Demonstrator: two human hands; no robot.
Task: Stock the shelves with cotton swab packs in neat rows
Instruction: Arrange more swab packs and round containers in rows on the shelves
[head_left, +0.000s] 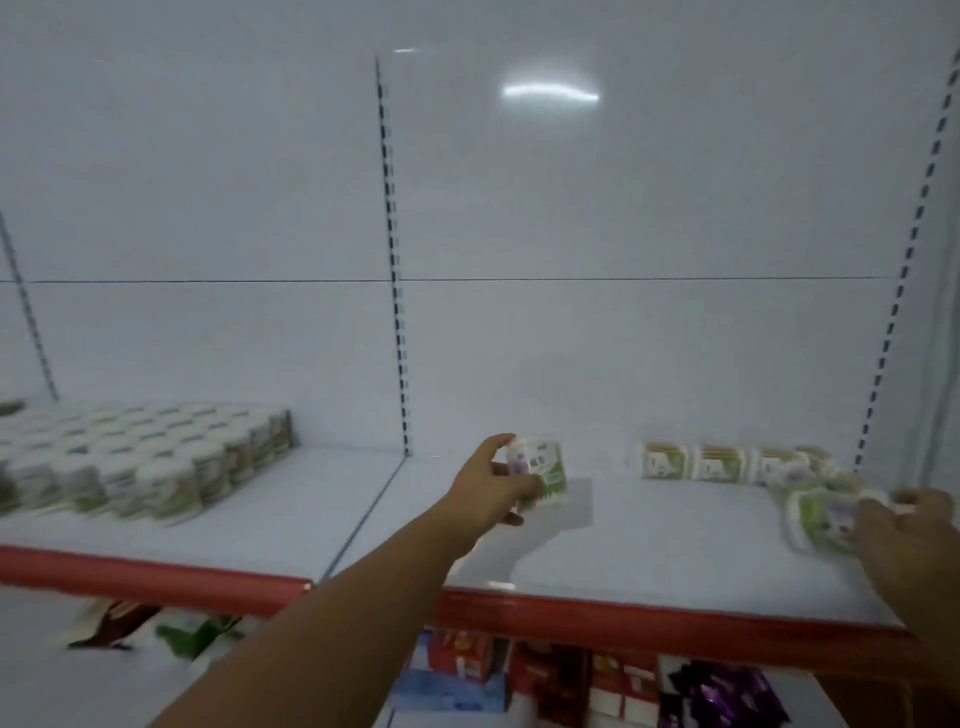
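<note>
two hands work at the shelf (649, 545). the left hand (488, 488) grips one cotton swab pack (537, 470) in the middle of the frame, upright, likely so it will stand straight. the right hand (909, 525) touches loose packs (821, 514) at the right edge (grip too blurred to tell).

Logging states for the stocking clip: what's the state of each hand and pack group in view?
left hand: gripping held pack over the shelf
right hand: on loose pack; grip too blurred to tell
back row: packs on their sides, end to end
left block: packs upright in tight rows
</note>
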